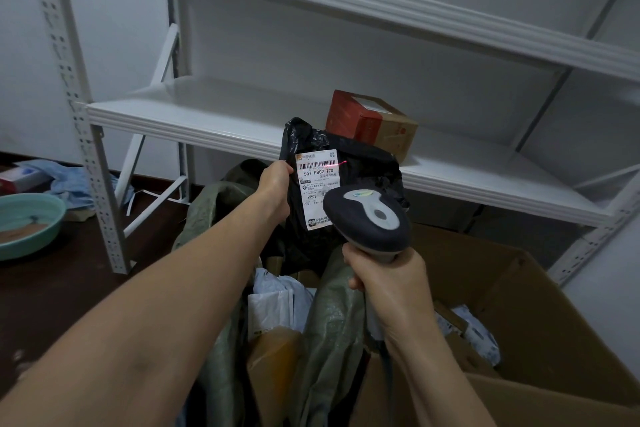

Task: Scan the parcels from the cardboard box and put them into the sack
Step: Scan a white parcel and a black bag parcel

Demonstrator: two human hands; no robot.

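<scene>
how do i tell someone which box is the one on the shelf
Find the white metal shelving by the wall and look along its lower shelf. Behind the black parcel in the left hand sits a small carton. Unlike the big plain cardboard box below, it is closed and half red.

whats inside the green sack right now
In the mouth of the green sack, pale plastic mailers and a brown cardboard parcel show. Anything deeper is covered by these and by the sack's folds.

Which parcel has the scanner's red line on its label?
The black plastic parcel in the left hand; the red-brown box lies on the shelf.
</scene>
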